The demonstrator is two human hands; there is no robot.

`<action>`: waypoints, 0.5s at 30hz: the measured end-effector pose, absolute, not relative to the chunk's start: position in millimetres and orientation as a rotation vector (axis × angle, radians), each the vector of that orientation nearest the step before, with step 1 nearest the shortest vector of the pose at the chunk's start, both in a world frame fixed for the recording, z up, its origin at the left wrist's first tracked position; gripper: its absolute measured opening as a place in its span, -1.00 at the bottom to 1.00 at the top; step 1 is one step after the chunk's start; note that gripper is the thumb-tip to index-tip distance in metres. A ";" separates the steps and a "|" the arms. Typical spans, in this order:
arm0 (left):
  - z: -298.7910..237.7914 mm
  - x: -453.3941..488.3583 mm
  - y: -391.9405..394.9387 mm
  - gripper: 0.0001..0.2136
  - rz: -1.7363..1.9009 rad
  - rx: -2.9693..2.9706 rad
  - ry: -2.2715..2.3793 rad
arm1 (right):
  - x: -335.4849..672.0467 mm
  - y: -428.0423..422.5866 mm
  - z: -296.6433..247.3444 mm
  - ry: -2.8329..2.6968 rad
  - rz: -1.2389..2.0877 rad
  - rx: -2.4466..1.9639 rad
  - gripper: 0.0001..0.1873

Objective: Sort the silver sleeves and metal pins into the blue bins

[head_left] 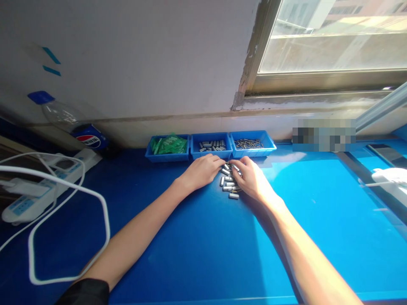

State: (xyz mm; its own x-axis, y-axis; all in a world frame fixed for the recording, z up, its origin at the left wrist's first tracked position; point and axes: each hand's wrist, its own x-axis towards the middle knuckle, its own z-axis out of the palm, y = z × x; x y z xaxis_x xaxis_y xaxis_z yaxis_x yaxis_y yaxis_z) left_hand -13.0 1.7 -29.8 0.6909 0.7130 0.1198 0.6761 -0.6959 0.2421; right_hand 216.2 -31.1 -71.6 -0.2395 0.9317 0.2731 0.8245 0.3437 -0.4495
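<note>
A loose pile of small silver pieces with dark ends point(228, 184) lies on the blue table in front of three bins. At the pile's far left edge is my left hand point(205, 169), its fingers pressed together and their tips at the pieces. My right hand point(249, 176) curls over the pile's right side, thumb and fingers drawn together. Whatever the fingertips of either hand hold is too small and hidden to name. The middle blue bin point(211, 156) contains more silver pieces, and the right blue bin point(255, 152) many smaller metal parts.
Green plastic packets point(170, 144) fill the left blue bin point(167, 158). On the left stand a cola bottle point(90, 137) and a white power strip point(19, 207), with a looping white cable point(106, 216). A phone-like dark slab point(386, 155) and white plug point(392, 180) lie far right.
</note>
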 end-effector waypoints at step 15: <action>-24.7 -13.4 -2.0 -0.81 0.238 2.522 1.218 | 216.4 -35.3 -57.0 -2.015 0.559 -1.413 -0.85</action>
